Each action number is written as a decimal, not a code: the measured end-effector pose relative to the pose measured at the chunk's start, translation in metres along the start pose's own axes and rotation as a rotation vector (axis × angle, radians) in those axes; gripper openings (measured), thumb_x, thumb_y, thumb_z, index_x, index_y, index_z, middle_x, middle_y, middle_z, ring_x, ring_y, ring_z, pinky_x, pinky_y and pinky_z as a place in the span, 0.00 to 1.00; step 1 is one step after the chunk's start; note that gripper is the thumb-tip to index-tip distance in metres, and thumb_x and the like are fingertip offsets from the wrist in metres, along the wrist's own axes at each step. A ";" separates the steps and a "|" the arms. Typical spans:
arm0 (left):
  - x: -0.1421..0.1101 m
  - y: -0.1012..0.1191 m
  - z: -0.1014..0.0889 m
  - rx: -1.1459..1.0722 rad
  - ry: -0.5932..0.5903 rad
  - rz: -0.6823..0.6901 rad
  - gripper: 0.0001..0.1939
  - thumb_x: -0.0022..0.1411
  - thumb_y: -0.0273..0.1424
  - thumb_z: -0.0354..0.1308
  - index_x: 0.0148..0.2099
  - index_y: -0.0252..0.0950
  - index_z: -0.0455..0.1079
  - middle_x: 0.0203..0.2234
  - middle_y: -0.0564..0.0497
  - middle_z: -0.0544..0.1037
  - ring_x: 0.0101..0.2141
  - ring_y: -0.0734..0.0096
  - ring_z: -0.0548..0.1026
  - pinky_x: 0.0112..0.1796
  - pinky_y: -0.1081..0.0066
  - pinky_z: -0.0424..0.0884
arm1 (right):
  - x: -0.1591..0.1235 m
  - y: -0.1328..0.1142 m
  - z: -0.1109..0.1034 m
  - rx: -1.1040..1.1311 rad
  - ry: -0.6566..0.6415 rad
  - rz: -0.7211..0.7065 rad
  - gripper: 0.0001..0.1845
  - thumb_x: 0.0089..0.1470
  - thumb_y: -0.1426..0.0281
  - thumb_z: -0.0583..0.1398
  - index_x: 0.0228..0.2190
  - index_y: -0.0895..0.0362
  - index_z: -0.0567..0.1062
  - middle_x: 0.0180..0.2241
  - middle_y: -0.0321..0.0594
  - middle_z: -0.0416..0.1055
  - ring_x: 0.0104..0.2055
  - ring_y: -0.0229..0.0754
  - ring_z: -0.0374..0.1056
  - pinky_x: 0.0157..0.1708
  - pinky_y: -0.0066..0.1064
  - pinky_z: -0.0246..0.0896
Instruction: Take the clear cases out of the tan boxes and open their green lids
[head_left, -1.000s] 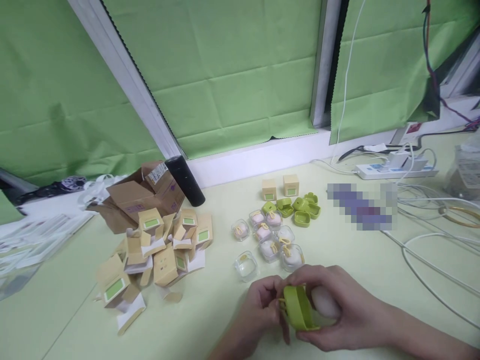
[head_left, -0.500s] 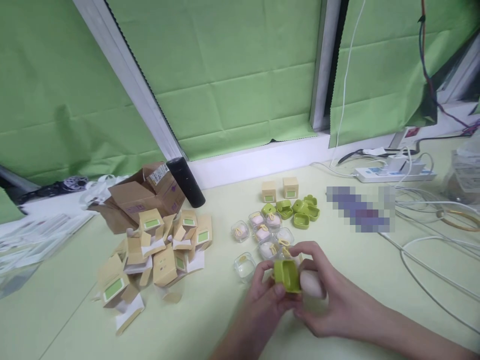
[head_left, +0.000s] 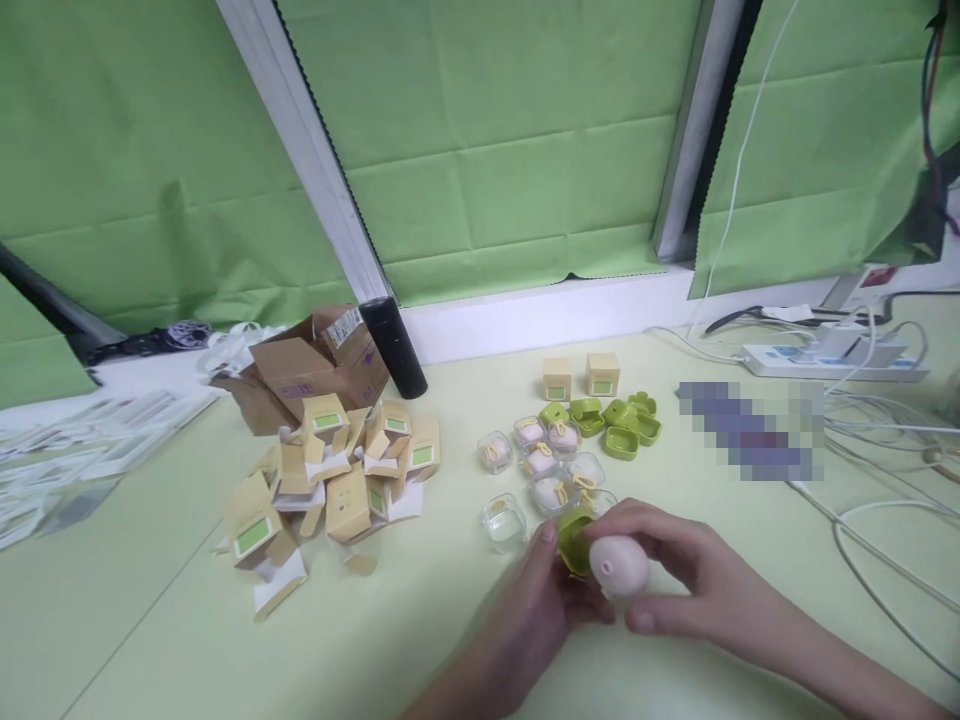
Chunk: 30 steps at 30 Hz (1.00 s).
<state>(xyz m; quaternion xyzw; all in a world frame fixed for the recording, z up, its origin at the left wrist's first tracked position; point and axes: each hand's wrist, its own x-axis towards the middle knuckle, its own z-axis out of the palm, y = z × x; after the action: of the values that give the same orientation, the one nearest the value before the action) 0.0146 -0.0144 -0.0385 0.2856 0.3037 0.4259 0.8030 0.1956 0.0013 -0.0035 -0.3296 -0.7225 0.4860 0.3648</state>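
My left hand (head_left: 534, 612) is closed round a small olive-green case (head_left: 573, 543) with its hollow side showing. In my right hand (head_left: 694, 572) is a pale pink egg-shaped piece (head_left: 621, 566) with a small round mark on its face, held between thumb and fingers just right of the case. Just beyond my hands stand several clear cases (head_left: 551, 493) with pinkish pieces and yellow cords in them. One clear case (head_left: 504, 523) to the left looks to have nothing pink in it. More green cases (head_left: 621, 443), some open, lie farther back.
Opened small tan boxes (head_left: 349, 505) are heaped at left, before a brown carton (head_left: 319, 370) and a black cylinder (head_left: 394, 347). Two tan boxes (head_left: 602, 375) stand at the back. White cables (head_left: 862, 540) and a power strip (head_left: 832, 362) lie at right.
My right hand has turned the egg-shaped piece so its marked face shows, in front of the green case's right edge. The green case has tilted. The whole view has shifted slightly.
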 end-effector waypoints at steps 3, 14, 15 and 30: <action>0.002 -0.006 -0.003 0.064 0.005 0.020 0.25 0.63 0.49 0.46 0.47 0.33 0.68 0.26 0.51 0.69 0.26 0.73 0.66 0.30 0.71 0.65 | -0.002 -0.001 0.003 -0.117 -0.006 -0.061 0.23 0.53 0.68 0.62 0.51 0.49 0.67 0.47 0.43 0.70 0.48 0.45 0.68 0.47 0.38 0.66; 0.008 -0.022 -0.012 0.284 0.133 0.054 0.28 0.61 0.55 0.42 0.40 0.34 0.65 0.18 0.59 0.61 0.16 0.79 0.60 0.20 0.75 0.60 | -0.002 0.018 0.015 -0.759 0.047 -0.463 0.25 0.52 0.75 0.58 0.53 0.54 0.65 0.43 0.46 0.71 0.42 0.45 0.69 0.37 0.35 0.70; 0.009 -0.023 -0.014 0.299 0.133 0.061 0.28 0.60 0.55 0.42 0.40 0.34 0.65 0.17 0.60 0.60 0.16 0.79 0.59 0.19 0.76 0.60 | -0.002 0.018 0.014 -0.765 0.030 -0.453 0.26 0.53 0.75 0.58 0.54 0.54 0.64 0.43 0.47 0.71 0.43 0.45 0.69 0.37 0.35 0.70; 0.012 -0.021 -0.013 0.151 -0.029 0.079 0.29 0.47 0.56 0.57 0.40 0.39 0.57 0.19 0.57 0.68 0.17 0.76 0.67 0.15 0.78 0.59 | -0.004 0.025 0.022 -0.571 -0.050 -0.312 0.15 0.60 0.78 0.51 0.47 0.53 0.64 0.44 0.45 0.65 0.41 0.42 0.68 0.38 0.32 0.68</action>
<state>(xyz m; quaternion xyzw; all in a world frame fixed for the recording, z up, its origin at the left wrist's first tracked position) 0.0211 -0.0115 -0.0655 0.3632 0.3118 0.4291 0.7660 0.1821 -0.0047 -0.0334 -0.2918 -0.8801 0.2099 0.3101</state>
